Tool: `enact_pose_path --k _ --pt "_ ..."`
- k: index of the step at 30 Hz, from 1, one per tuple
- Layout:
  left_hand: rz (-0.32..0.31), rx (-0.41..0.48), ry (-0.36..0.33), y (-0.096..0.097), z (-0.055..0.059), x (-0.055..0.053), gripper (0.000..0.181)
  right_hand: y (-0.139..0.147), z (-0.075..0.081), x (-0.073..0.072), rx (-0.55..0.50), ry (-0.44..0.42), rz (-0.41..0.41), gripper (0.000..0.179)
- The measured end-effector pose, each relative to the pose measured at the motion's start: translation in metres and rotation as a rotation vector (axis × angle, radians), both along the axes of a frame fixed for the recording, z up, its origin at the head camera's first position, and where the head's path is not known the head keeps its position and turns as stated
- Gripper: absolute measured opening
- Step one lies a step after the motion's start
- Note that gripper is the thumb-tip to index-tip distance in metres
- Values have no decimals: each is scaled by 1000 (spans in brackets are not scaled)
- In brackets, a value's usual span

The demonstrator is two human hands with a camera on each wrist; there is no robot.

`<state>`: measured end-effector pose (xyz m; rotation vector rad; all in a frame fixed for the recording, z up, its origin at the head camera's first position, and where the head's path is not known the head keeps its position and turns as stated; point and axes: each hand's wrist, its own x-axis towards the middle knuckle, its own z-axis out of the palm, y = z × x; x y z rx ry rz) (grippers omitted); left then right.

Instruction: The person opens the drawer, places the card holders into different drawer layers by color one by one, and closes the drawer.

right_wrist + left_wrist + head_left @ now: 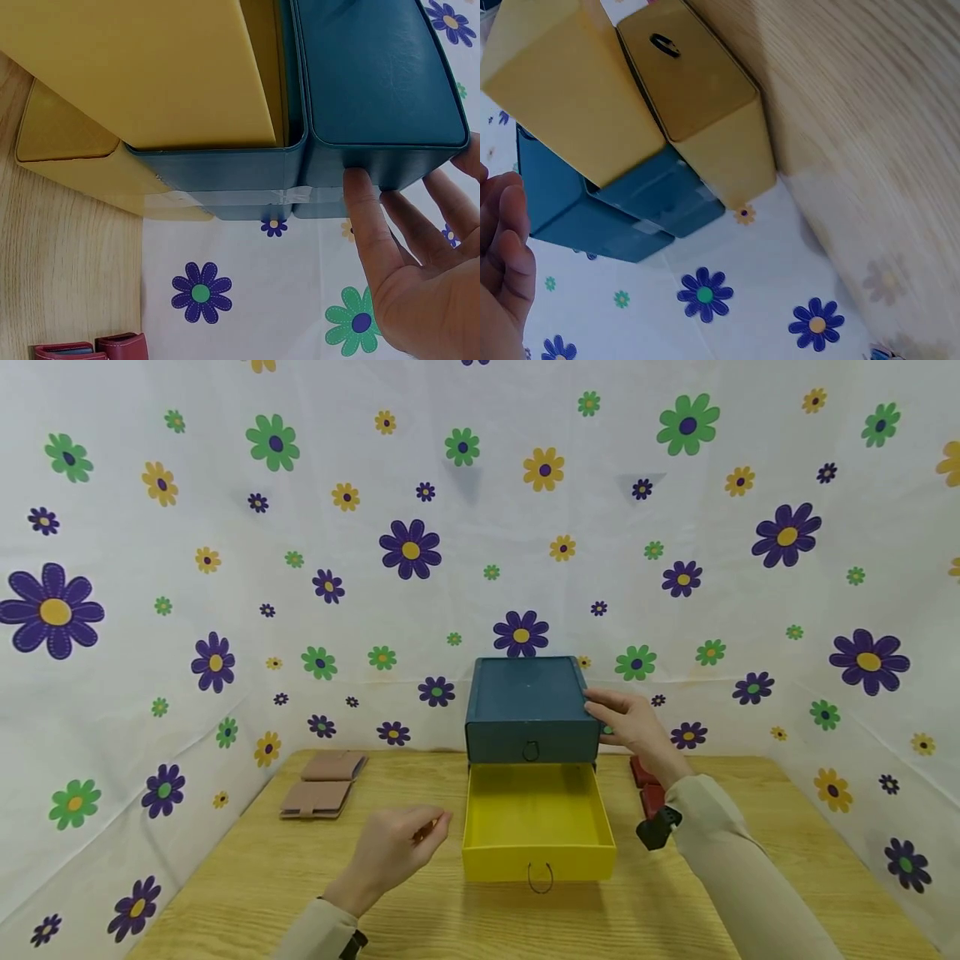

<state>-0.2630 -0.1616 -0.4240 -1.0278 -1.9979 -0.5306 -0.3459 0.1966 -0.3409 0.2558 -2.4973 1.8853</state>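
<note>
The yellow drawer is already pulled out, below the closed blue drawer box above the table, and not yet pushed back; the left hand has loosely curled fingers, grasping nothing; the right hand touches the blue side with extended, released fingers.

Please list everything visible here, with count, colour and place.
Top box: one, blue, stack's top
Casing: one, blue, below top box
Open drawer: one, yellow, pulled from casing
Bottom box: one, yellow, under casing
Ring pulls: three, dark, drawer fronts
Wallets: four, two pink left, two red right
Table: one, tan, below stack
Cloth: count unclear, flowered white, behind table
Sleeves: two, beige, forearms
Wrist devices: two, black, wrists
Left hand: one, bare, left of drawer
Right hand: one, bare, touching top box
</note>
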Motion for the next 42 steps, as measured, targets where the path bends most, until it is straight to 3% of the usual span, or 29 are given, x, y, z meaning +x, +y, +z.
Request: enact_pose_path --k 13,21,31,42 --pt "106 -35 -49 -39 -14 -26 16 -1 1 -2 4 9 0 50" --pt "239 -55 -100 -60 -28 -35 17 -3 0 -2 -1 6 3 50" --pt "322 -55 -129 -77 -35 -51 21 -2 0 1 2 9 0 50" --pt "384 -71 -81 -105 -46 -67 20 0 -3 -1 8 7 -6 50"
